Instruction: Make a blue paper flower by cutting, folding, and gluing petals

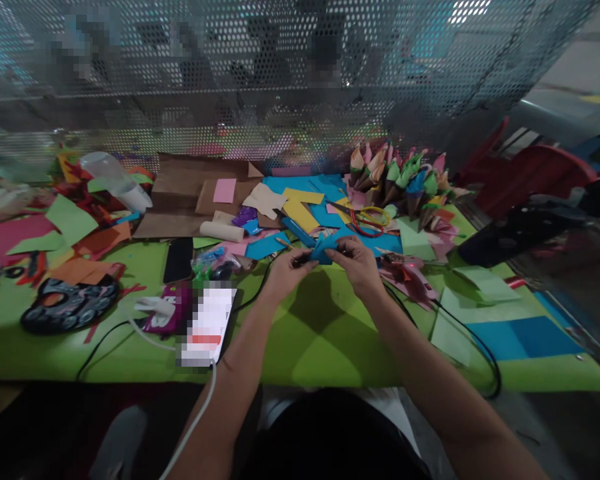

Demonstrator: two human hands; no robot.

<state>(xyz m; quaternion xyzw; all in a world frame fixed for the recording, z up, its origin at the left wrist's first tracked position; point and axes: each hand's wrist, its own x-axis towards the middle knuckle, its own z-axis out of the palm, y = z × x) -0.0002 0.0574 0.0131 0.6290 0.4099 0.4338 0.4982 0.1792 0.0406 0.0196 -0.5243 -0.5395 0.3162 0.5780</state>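
Observation:
Both hands meet over the green table (325,360), around a small folded piece of blue paper (324,248). My left hand (291,268) pinches its left side, and my right hand (353,261) grips its right side with thumb and fingers. Just behind the hands lie blue sheets, yellow paper strips (305,212) and a pair of scissors with yellow and red handles (373,220). To the right of my right hand is a pink glue gun (411,280) with a small red light.
Paper flowers (410,175) stand in a bunch at the back right. Brown cardboard (175,193) lies at the back left. A lit phone (209,323) with a white cable is near my left forearm. A perforated metal screen (280,87) rises behind the table.

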